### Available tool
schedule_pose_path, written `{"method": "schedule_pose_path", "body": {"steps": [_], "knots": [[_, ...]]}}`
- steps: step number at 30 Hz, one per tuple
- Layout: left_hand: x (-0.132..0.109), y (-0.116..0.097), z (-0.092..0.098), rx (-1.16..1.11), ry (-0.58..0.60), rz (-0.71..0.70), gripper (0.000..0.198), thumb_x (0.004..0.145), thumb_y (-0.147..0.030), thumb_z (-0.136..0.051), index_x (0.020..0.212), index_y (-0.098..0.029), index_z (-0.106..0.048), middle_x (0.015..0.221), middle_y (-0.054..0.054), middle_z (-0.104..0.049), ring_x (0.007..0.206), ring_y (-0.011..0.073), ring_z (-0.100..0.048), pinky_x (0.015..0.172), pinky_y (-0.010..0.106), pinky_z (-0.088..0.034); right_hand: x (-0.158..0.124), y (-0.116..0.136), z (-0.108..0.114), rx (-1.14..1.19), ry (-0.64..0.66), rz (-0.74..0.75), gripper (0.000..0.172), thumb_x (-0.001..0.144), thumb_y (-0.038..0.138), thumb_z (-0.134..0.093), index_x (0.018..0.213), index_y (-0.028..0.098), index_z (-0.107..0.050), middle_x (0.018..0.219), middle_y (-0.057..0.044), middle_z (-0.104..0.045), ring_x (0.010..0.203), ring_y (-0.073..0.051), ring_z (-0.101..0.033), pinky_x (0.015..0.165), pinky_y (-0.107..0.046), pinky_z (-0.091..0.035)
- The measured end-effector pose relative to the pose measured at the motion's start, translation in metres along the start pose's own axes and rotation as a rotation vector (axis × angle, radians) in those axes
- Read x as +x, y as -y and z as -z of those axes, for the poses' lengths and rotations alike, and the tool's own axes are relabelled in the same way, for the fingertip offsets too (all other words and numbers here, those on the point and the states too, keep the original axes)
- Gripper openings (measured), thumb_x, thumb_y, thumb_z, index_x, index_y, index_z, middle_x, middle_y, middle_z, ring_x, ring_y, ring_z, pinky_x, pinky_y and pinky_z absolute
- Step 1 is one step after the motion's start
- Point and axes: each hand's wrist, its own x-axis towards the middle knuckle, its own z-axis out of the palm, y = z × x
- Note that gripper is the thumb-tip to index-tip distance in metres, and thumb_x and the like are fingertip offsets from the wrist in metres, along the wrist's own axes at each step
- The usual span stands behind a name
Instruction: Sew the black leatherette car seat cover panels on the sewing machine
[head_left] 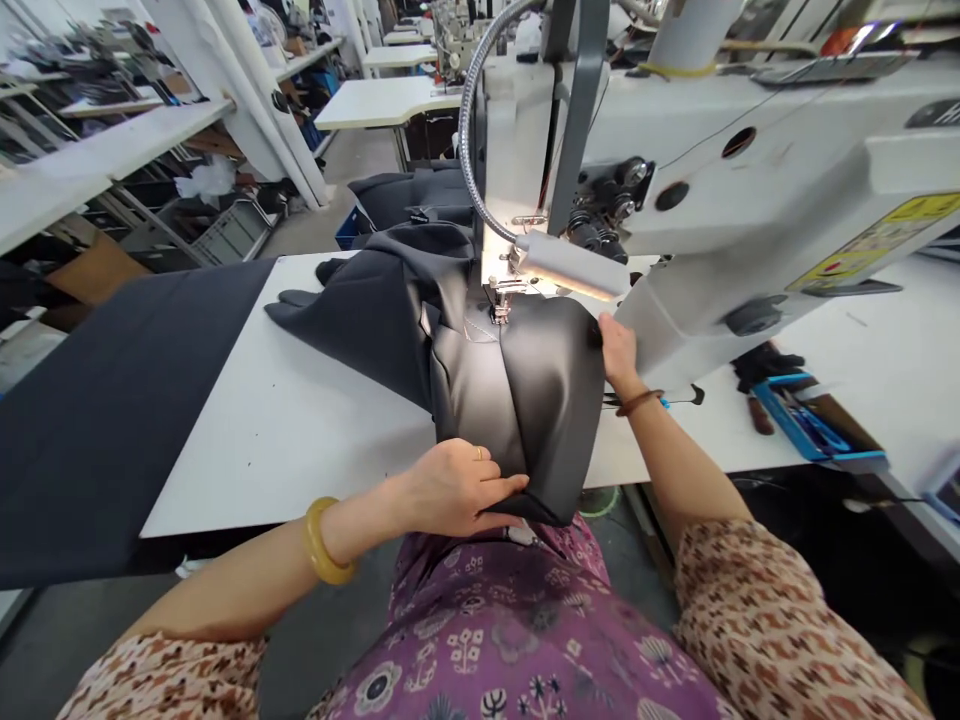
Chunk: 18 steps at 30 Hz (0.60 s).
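Observation:
A dark grey, leather-like piece of material (559,390) lies under the presser foot (500,308) of a large white sewing machine (675,230). A seam runs down it from the needle toward me. My left hand (461,488) grips the near edge beside that seam, its index finger stretched along the material. At the far right edge, my right hand (619,352) is closed on the material, its fingertips partly hidden behind it. More folded dark material (390,310) is bunched left of the needle. A small lamp (574,265) lights the stitching area.
Dark fabric (135,390) drapes over the left side of the white table (300,440). To the right, a blue box (817,420) holds small tools, blue-handled scissors among them. A flexible metal conduit (466,120) curves down beside the machine head. Other worktables (386,103) stand behind.

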Motion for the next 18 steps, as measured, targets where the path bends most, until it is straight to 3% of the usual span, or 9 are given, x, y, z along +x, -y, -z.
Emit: {"method": "schedule_pose_path", "body": {"steps": [3, 5, 7, 8, 10, 12, 14, 18], "knots": [[-0.002, -0.002, -0.009, -0.037, 0.075, 0.002, 0.036, 0.094, -0.045, -0.046, 0.099, -0.016, -0.066, 0.058, -0.002, -0.060, 0.056, 0.0133, -0.052, 0.048, 0.029, -0.029, 0.008, 0.004, -0.002, -0.219, 0.015, 0.145, 0.036, 0.088, 0.042, -0.039, 0.059, 0.019, -0.038, 0.058, 0.001, -0.040, 0.060, -0.012, -0.038, 0.062, -0.028, -0.033], [-0.003, 0.001, -0.006, -0.115, 0.081, 0.023, 0.035, 0.094, -0.045, -0.046, 0.096, -0.017, -0.067, 0.059, -0.002, -0.060, 0.057, 0.0131, -0.051, 0.049, 0.030, -0.028, 0.004, 0.015, 0.007, -0.453, -0.012, 0.345, 0.023, 0.087, 0.034, -0.043, 0.079, 0.018, -0.057, 0.074, -0.005, -0.059, 0.072, -0.019, -0.052, 0.068, -0.032, -0.041], [-0.004, 0.006, -0.001, -0.198, 0.096, 0.039, 0.035, 0.093, -0.045, -0.047, 0.095, -0.018, -0.067, 0.059, -0.002, -0.060, 0.057, 0.0130, -0.049, 0.050, 0.030, -0.028, -0.004, 0.035, 0.016, -0.619, 0.037, 0.665, 0.026, 0.086, 0.024, -0.045, 0.107, 0.019, -0.060, 0.104, -0.010, -0.064, 0.095, -0.024, -0.057, 0.081, -0.037, -0.045], [-0.005, 0.009, 0.001, -0.238, 0.111, 0.045, 0.034, 0.093, -0.045, -0.047, 0.095, -0.018, -0.068, 0.060, -0.002, -0.060, 0.057, 0.0130, -0.048, 0.050, 0.031, -0.028, -0.008, 0.047, 0.018, -0.660, 0.124, 0.865, 0.032, 0.086, 0.018, -0.044, 0.115, 0.020, -0.058, 0.116, -0.010, -0.062, 0.106, -0.024, -0.055, 0.086, -0.038, -0.045], [-0.005, 0.012, 0.005, -0.306, 0.149, 0.056, 0.034, 0.094, -0.044, -0.047, 0.094, -0.018, -0.068, 0.061, -0.001, -0.060, 0.057, 0.0129, -0.047, 0.051, 0.031, -0.029, -0.013, 0.069, 0.013, -0.688, 0.353, 1.241, 0.038, 0.084, 0.008, -0.041, 0.114, 0.022, -0.058, 0.125, -0.007, -0.058, 0.116, -0.023, -0.051, 0.092, -0.038, -0.042], [-0.004, 0.012, 0.010, -0.351, 0.171, 0.075, 0.035, 0.095, -0.043, -0.045, 0.093, -0.018, -0.069, 0.062, 0.000, -0.060, 0.057, 0.0128, -0.047, 0.052, 0.031, -0.029, -0.015, 0.084, 0.000, -0.662, 0.465, 1.481, 0.029, 0.082, 0.006, -0.041, 0.098, 0.019, -0.062, 0.115, -0.007, -0.063, 0.109, -0.022, -0.055, 0.084, -0.036, -0.042], [-0.001, 0.011, 0.018, -0.390, 0.176, 0.112, 0.040, 0.095, -0.046, -0.041, 0.089, -0.018, -0.070, 0.060, 0.000, -0.058, 0.056, 0.0126, -0.045, 0.053, 0.030, -0.031, -0.015, 0.088, -0.014, -0.653, 0.474, 1.547, 0.021, 0.081, 0.008, -0.041, 0.082, 0.017, -0.060, 0.098, -0.007, -0.066, 0.092, -0.020, -0.058, 0.073, -0.034, -0.041], [0.019, 0.024, 0.035, -0.286, 0.187, 0.179, 0.048, 0.097, -0.041, -0.036, 0.070, -0.017, -0.068, 0.062, 0.003, -0.056, 0.060, 0.0135, -0.050, 0.063, 0.029, -0.042, -0.016, 0.081, -0.022, -0.695, 0.519, 1.365, 0.018, 0.077, 0.009, -0.043, 0.078, 0.017, -0.059, 0.089, -0.007, -0.065, 0.081, -0.018, -0.057, 0.070, -0.033, -0.040]]}}
